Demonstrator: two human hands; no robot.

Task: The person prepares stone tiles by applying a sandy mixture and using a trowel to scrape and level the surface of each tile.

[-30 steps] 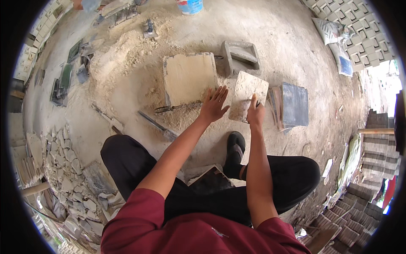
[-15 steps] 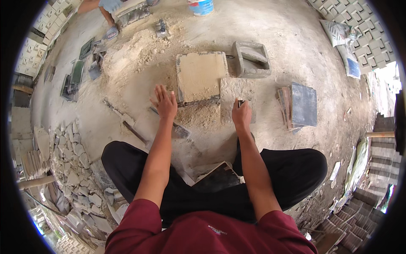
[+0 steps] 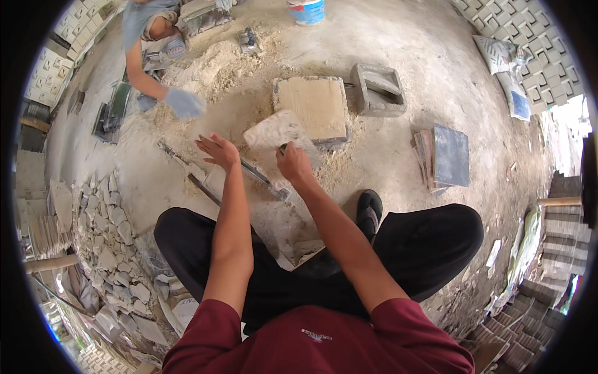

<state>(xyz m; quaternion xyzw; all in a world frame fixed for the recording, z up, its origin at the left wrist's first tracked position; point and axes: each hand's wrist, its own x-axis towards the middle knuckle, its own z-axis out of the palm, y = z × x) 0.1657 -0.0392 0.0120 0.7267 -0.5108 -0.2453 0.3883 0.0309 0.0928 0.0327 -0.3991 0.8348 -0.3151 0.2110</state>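
Note:
My right hand [image 3: 294,163] grips the dark handle of a flat, dusty, square plate [image 3: 278,129] that looks like a plastering float. The plate is tilted and overlaps the near left corner of a square mould [image 3: 346,103] filled with smooth beige powder [image 3: 311,107]. To its left, my left hand [image 3: 218,151] is open and holds nothing, fingers spread above the floor. A long metal tool with a flat end [image 3: 279,191] lies beside my left forearm. Another person's grey-gloved hand [image 3: 185,104] reaches in from the upper left, just beyond my left hand.
Beyond the mould's right side stands a grey trough [image 3: 378,93] with a block inside. Stacked square plates [image 3: 451,156] lie at right. A heap of beige powder [image 3: 212,65] is at far left, with broken stone pieces [image 3: 109,230] nearer. A bucket [image 3: 306,11] stands at the back.
My right hand has moved left with the float, which is now tilted. My left hand has shifted left. The other person's gloved hand has come in from the upper left.

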